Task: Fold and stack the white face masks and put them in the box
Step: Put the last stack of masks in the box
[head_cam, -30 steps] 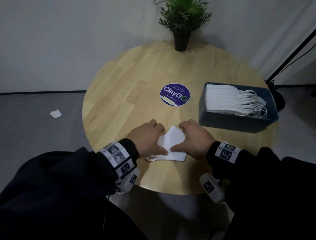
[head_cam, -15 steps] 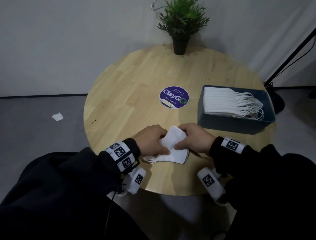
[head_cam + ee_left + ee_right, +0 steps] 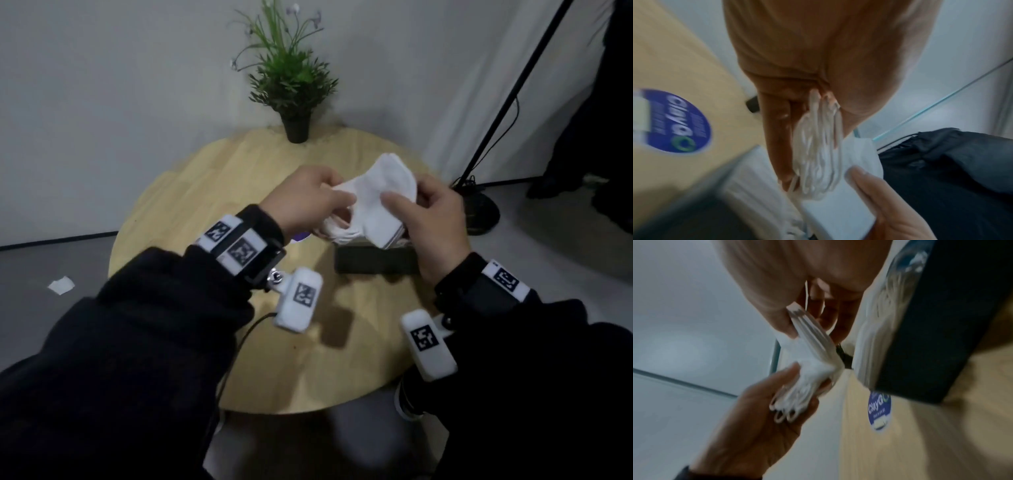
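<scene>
A small stack of folded white face masks (image 3: 378, 198) hangs in the air between my two hands, above the dark box (image 3: 376, 260). My left hand (image 3: 308, 198) grips the end with the white ear loops (image 3: 818, 155). The loops bunch in that hand's fingers (image 3: 793, 400). My right hand (image 3: 431, 219) pinches the other end, thumb on top of the stack (image 3: 813, 344). The box (image 3: 937, 331) holds a row of folded masks (image 3: 875, 344) with their loops. Most of the box is hidden behind the hands in the head view.
A round wooden table (image 3: 191, 212) carries the box, a purple ClayGo sticker (image 3: 676, 123) and a potted plant (image 3: 291, 82) at the far edge. A black lamp stand (image 3: 493, 130) rises right of the table. A white scrap (image 3: 61, 284) lies on the grey floor.
Both hands have lifted the mask stack off the table's near edge and carried it up and to the right, over the box. The head view has tilted up.
</scene>
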Demonstrator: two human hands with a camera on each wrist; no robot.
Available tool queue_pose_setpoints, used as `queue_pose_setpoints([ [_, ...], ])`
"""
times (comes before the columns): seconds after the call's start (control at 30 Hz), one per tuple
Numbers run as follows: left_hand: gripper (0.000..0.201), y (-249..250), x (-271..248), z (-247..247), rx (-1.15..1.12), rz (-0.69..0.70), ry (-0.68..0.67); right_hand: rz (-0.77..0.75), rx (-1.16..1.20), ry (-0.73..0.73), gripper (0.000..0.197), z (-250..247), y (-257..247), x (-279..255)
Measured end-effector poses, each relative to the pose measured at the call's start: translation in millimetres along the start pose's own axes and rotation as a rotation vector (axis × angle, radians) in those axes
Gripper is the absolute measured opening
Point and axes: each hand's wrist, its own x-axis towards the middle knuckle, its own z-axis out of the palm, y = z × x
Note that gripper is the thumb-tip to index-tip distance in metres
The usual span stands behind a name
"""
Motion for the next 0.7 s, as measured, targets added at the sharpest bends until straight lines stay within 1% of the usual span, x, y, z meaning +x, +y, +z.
queue_pose_setpoints([
  [0.1, 0.017, 38, 27, 47, -0.04, 0.049, -0.046, -0.048, -0.022, 0.171, 0.009, -33, 0, 17],
  [0.17, 0.035, 46, 42, 76, -0.041, 0.029, -0.08, -0.005, -0.065, 0.236, 0.01, -52, 11, 29],
  [0.23, 0.046, 44, 50, 102, -0.073, -0.028, -0.108, 0.085, -0.11, 0.236, 0.012, -66, 25, 38],
  [0.3, 0.051, 39, 55, 122, -0.114, -0.093, -0.129, 0.169, -0.15, 0.201, 0.014, -77, 39, 42],
  [0.33, 0.048, 36, 57, 129, -0.144, -0.117, -0.148, 0.194, -0.179, 0.19, 0.016, -82, 45, 44],
  [0.4, 0.036, 33, 60, 139, -0.238, -0.176, -0.19, 0.215, -0.215, 0.17, 0.016, -89, 52, 44],
  [0.43, 0.032, 33, 61, 142, -0.284, -0.215, -0.207, 0.217, -0.213, 0.163, 0.016, -92, 53, 44],
  [0.5, 0.032, 32, 63, 146, -0.356, -0.271, -0.221, 0.212, -0.215, 0.167, 0.019, -97, 56, 45],
  [0.57, 0.032, 31, 65, 148, -0.402, -0.295, -0.248, 0.203, -0.25, 0.188, 0.025, -102, 58, 47],
  [0.63, 0.033, 32, 65, 148, -0.394, -0.321, -0.287, 0.208, -0.314, 0.17, 0.024, -107, 62, 50],
  [0.7, 0.031, 34, 62, 150, -0.318, -0.348, -0.291, 0.219, -0.394, 0.092, 0.013, -109, 67, 49],
])
